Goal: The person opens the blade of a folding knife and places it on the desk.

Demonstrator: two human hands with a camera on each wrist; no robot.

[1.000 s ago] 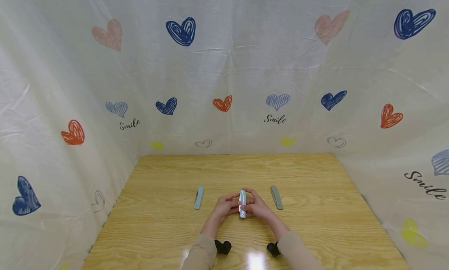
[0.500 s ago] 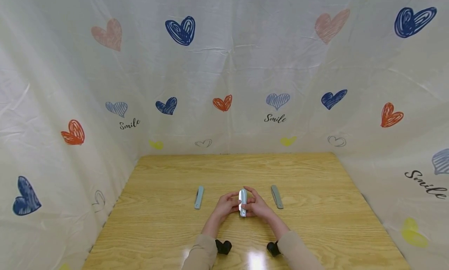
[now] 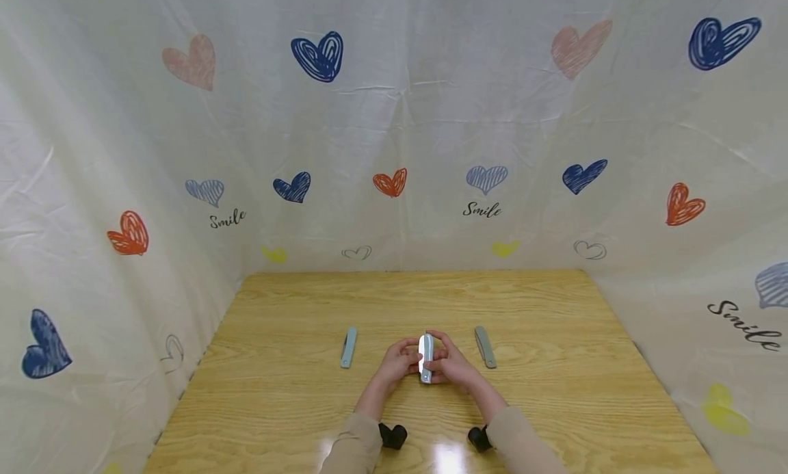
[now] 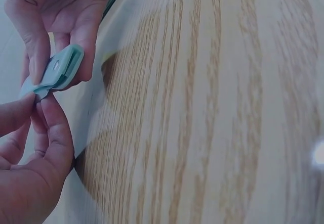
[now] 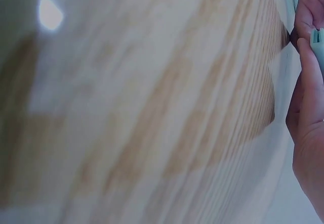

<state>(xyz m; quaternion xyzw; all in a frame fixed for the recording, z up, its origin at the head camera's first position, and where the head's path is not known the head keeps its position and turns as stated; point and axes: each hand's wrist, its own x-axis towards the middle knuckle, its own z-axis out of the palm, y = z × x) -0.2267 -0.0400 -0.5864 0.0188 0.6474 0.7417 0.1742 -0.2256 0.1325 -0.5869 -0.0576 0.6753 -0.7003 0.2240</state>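
Above the middle of the table, both hands hold a light blue folding knife point(image 3: 427, 364). Its white blade edge shows along the left side of the handle in the head view. My right hand point(image 3: 454, 362) grips the handle point(image 4: 56, 68) between thumb and fingers. From the other side, my left hand point(image 3: 394, 362) pinches the blade side with thumb and index finger, plain in the left wrist view. Only the handle's slotted end point(image 5: 317, 39) shows in the right wrist view. Fingers hide part of the blade.
A light blue folded knife point(image 3: 348, 347) lies to the left of the hands, and a grey-green one point(image 3: 485, 347) to the right. The wooden table point(image 3: 295, 303) is bordered by a white curtain point(image 3: 406, 132) with printed hearts. Black wrist cameras point(image 3: 392, 435) sit under both forearms.
A little more of the white blade shows beside the handle than one second ago. Both hands stay in nearly the same place, and the two knives on the table have not moved.
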